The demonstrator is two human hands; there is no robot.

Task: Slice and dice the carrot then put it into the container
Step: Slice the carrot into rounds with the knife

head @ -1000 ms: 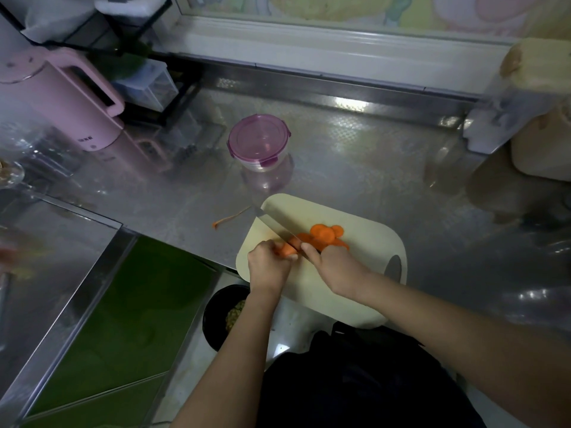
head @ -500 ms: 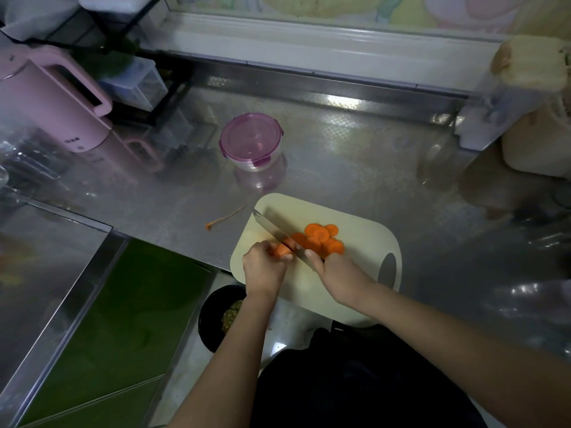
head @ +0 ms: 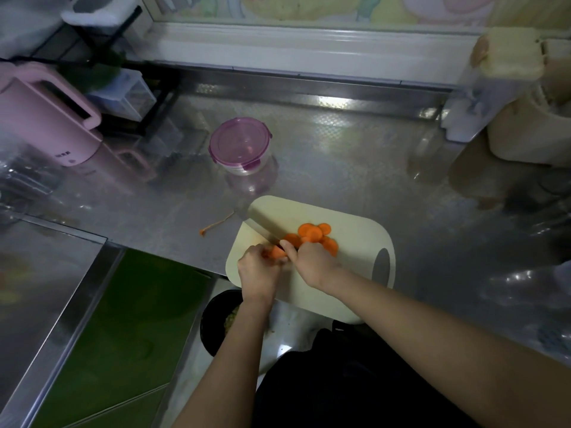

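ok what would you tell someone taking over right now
Left hand: holds the carrot stub on the cutting board.
Right hand: grips the knife, blade at the stub.
Done: a pile of round slices lies on the board.
To do: finish slicing, dice, open the lidded container beyond the board, and fill it.

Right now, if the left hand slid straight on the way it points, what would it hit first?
Probably the knife blade: the left hand grips the carrot stub, and the blade stands just beyond that stub. Depth is hard to judge.
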